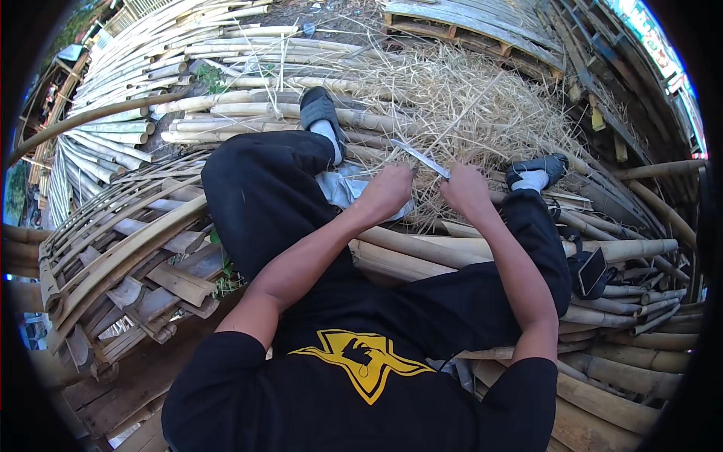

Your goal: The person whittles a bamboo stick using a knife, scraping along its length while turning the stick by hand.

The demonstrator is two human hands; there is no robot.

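Knife blade (422,158) jutting up-left from the right hand (465,190), grip closed apparently on its handle; left hand (388,192) fisted alongside.

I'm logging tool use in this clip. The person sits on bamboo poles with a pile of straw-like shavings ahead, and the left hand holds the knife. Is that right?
Not quite. In the head view the knife is gripped by the right hand, its blade pointing up and to the left; the left hand is closed beside it. The bamboo poles under the person and the shavings ahead are as you say.
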